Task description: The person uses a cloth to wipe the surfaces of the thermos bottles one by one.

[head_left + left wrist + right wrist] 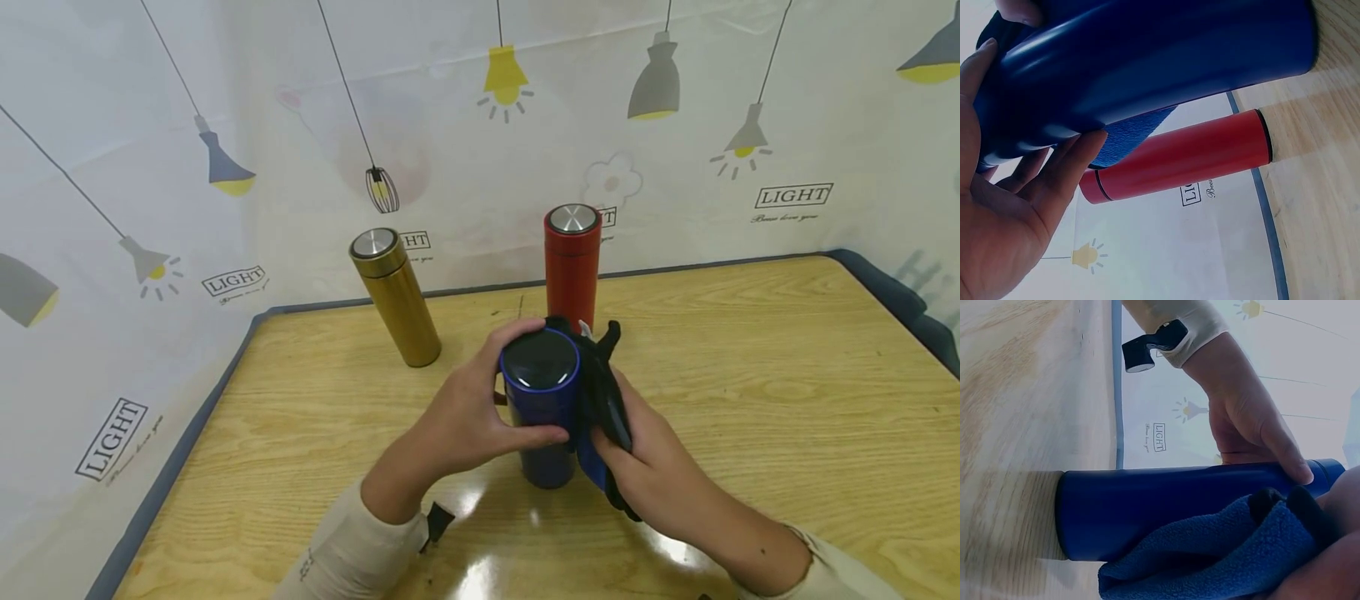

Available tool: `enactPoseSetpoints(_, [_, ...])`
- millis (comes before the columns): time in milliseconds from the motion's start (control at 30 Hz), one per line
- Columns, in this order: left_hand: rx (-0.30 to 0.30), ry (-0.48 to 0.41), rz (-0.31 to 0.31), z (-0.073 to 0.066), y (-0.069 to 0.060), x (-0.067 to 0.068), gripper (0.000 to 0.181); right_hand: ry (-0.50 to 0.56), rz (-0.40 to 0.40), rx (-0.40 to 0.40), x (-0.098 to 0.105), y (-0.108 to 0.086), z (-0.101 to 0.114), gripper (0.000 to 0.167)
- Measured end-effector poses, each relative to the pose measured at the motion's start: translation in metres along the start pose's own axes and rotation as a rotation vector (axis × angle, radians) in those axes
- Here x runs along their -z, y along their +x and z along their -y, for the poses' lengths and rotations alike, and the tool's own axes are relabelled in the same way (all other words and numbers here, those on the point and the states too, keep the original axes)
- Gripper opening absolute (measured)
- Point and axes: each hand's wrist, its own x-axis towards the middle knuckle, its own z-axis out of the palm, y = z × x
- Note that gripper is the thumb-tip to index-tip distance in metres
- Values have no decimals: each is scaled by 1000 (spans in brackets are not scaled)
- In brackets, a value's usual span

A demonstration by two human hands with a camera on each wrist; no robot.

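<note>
Blue bottle (542,407) is mid-bench (750,358), near side, upright; base looks seated on the wood. Cap on.

Left hand (468,408): fingers clamped round the upper body, thumb across the near face. Right hand (652,467): fingers clamped on a black-and-blue cloth (1210,550), blue fleece folded; some fingertips hidden behind it. Cloth is up against the bottle's right side. Can't tell how hard it presses.

Red bottle (572,267) stands behind blue, far side, by the printed sheet (465,142). Gold bottle (397,304) stands far left. Both capped, no hand or cloth on either.

Progress, my read: bottle steadied, cloth brought to it, so that much is done. Work on blue looks under way, not finished: cloth isn't clear and neither hand is off. How much of the surface is covered, can't tell. Same for whether red or gold are done or left.
</note>
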Motion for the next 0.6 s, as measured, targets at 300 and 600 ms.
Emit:
enactPoseSetpoints(300, [-14, -9, 1, 1, 3, 2, 107, -16, 4, -13, 1, 2, -3, 70])
enactPoseSetpoints(600, [37, -91, -8, 3, 2, 0, 106, 32, -41, -23, 3, -2, 4, 65])
